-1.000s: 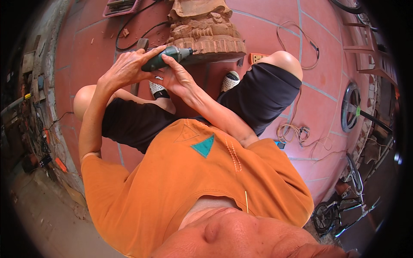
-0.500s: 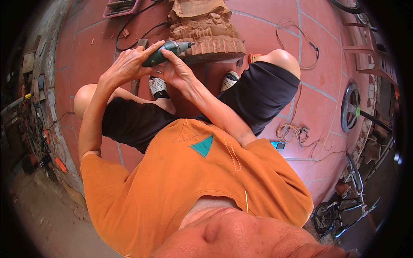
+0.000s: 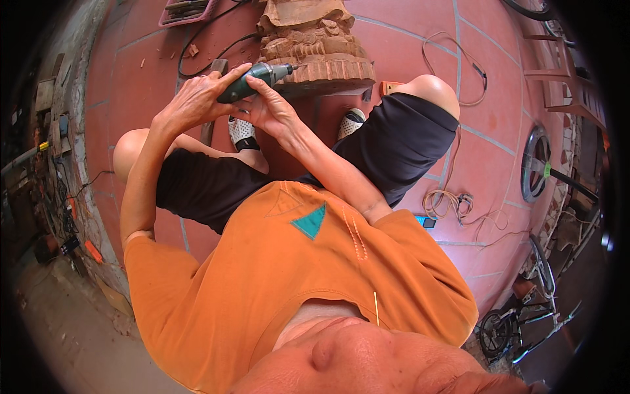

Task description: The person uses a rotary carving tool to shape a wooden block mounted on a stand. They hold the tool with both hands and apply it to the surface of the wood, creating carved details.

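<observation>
A dark green rotary tool (image 3: 248, 84) is held between both hands, with its thin bit pointing right. My left hand (image 3: 197, 95) grips the rear of its body from the left. My right hand (image 3: 272, 113) supports it from below and the right, thumb pressed along its side. Just beyond the hands, a carved brown wooden sculpture (image 3: 318, 47) stands between my feet. The bit's tip lies at the ridged band near the sculpture's base; whether it touches the wood I cannot tell.
Behind my left hand, a wooden-handled tool (image 3: 207, 133) shows partly. A pink basket (image 3: 190, 18) sits far left near a black cable (image 3: 181, 62). To the right are an orange object (image 3: 390, 87), coiled cords (image 3: 447, 203), a blue device (image 3: 426, 222), a wheel (image 3: 537, 164) and a red chair (image 3: 572, 85).
</observation>
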Demonstrator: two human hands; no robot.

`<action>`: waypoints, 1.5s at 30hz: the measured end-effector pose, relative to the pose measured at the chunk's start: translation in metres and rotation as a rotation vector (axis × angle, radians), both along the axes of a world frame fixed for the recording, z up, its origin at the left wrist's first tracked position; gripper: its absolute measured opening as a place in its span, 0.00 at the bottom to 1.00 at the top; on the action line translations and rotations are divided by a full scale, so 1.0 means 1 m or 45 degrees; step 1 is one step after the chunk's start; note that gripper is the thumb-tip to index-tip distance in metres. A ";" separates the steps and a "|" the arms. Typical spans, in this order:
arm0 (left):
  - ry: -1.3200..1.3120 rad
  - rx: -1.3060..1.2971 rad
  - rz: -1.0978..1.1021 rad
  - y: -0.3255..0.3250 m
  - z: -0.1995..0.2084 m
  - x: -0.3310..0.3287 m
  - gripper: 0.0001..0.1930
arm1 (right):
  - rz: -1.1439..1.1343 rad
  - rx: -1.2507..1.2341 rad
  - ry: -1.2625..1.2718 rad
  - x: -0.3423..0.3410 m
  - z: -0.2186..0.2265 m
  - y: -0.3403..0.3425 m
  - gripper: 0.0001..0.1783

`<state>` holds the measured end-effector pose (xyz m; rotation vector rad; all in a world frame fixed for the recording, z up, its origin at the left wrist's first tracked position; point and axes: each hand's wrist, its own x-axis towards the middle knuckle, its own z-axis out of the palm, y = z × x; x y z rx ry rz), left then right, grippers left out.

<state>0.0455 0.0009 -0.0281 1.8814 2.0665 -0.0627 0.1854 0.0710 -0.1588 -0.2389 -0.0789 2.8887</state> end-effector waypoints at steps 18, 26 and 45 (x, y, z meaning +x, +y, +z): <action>-0.062 -0.020 -0.039 -0.003 0.000 -0.003 0.46 | 0.018 0.003 -0.048 0.005 -0.002 -0.010 0.25; -0.103 -0.057 -0.059 -0.002 0.000 -0.004 0.46 | 0.017 -0.025 -0.042 0.009 0.002 -0.013 0.24; -0.032 -0.024 -0.032 -0.002 0.001 -0.001 0.45 | 0.029 0.002 -0.073 0.003 -0.001 -0.006 0.24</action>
